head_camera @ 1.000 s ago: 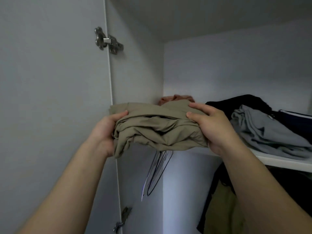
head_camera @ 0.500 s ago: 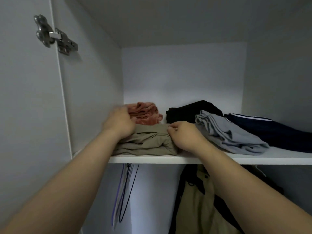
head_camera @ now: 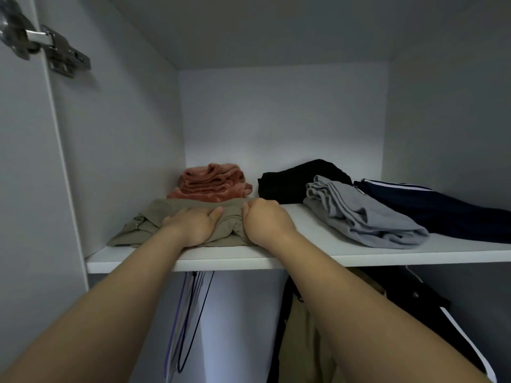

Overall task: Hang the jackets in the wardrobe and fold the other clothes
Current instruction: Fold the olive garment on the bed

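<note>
A folded khaki garment (head_camera: 154,219) is seen lying at the left front of the wardrobe shelf (head_camera: 318,258). The left hand (head_camera: 193,225) is laid on top of it, its fingers (head_camera: 213,212) held nearly straight and pressed flat on the cloth. The right hand (head_camera: 265,219) is set against the garment's right edge with its fingers curled; whether cloth is pinched cannot be told. A folded pink cloth (head_camera: 213,181) is placed just behind. A black garment (head_camera: 290,181), a grey garment (head_camera: 359,217) and a navy striped garment (head_camera: 442,211) are ranged to the right. Jackets (head_camera: 304,327) are hung below the shelf.
</note>
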Available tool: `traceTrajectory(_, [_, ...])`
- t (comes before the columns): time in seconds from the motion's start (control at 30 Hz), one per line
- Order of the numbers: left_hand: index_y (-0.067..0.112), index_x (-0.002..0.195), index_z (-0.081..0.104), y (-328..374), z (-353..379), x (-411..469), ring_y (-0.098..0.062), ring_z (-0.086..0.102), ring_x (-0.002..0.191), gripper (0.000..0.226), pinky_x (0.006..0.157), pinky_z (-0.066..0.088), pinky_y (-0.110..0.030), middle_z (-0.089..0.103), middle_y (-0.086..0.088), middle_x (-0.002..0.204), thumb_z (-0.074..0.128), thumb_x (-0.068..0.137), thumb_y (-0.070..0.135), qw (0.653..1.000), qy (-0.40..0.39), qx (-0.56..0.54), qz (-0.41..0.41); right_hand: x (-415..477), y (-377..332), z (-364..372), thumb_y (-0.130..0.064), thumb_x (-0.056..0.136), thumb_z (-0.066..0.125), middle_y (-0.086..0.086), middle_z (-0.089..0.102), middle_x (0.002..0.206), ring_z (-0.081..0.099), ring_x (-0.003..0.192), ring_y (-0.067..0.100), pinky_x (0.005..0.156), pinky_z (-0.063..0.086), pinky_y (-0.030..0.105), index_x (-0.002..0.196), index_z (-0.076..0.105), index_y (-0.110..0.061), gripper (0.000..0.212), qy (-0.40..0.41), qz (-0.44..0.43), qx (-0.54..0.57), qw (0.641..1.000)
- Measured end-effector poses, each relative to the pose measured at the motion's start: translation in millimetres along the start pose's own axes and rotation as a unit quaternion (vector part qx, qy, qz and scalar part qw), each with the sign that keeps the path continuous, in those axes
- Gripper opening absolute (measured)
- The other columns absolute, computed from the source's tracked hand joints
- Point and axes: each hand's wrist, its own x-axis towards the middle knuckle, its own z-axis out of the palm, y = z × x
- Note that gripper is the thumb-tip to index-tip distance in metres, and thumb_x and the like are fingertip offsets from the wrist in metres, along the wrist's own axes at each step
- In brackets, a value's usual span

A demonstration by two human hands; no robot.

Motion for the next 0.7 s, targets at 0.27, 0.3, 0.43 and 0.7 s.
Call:
traceTrajectory(0.27, [0.029, 0.155, 0.040, 3.2, -0.3, -1.5, -0.027, 0.031, 0.150, 0.073, 0.123, 0.020, -0.050, 0.037, -0.003, 0.162, 0.008, 0.101, 0.066, 1.000, -0.020, 0.008, 0.001, -5.0, 9.1, -6.0, -0.034, 0.109, 0.033, 0.013, 0.066, 0.117, 0.062, 0.106, 0.033, 0.086, 0.048, 0.035, 0.118, 0.064, -0.010, 0.040, -0.031, -0.027, 0.017, 0.999])
traceTrajectory(0.3, [0.028, 0.156, 0.039, 6.2, -2.0, -2.7, -0.027, 0.031, 0.150, 0.071, 0.123, 0.020, -0.049, 0.036, -0.004, 0.162, 0.009, 0.102, 0.065, 0.999, -0.030, 0.009, -0.005, -7.9, 11.5, -10.8, -0.038, 0.108, 0.033, 0.012, 0.067, 0.115, 0.062, 0.105, 0.033, 0.088, 0.051, 0.038, 0.117, 0.064, -0.012, 0.041, -0.024, -0.034, 0.020, 0.999])
traceTrajectory(0.43, [0.018, 0.148, 0.050, 33.4, -25.8, -7.9, -0.029, 0.043, 0.141, 0.048, 0.120, 0.029, -0.039, 0.046, -0.010, 0.155, 0.035, 0.108, 0.039, 0.999, -0.027, 0.020, -0.018, -22.3, 23.9, -41.0, -0.042, 0.104, 0.039, 0.010, 0.067, 0.110, 0.062, 0.100, 0.033, 0.080, 0.052, 0.041, 0.118, 0.064, -0.017, 0.038, 0.094, -0.058, -0.004, 0.994])
traceTrajectory(0.7, [0.014, 0.116, 0.069, 177.9, -33.5, -37.4, -0.027, 0.064, 0.108, 0.027, 0.093, 0.051, -0.031, 0.071, -0.009, 0.115, 0.059, 0.094, 0.027, 0.968, 0.129, -0.177, 0.120, -35.9, 86.0, -136.1, -0.033, 0.100, 0.045, 0.006, 0.060, 0.088, 0.053, 0.078, 0.032, 0.065, 0.039, 0.034, 0.100, 0.065, -0.015, 0.026, 0.212, 0.067, -0.055, 0.973])
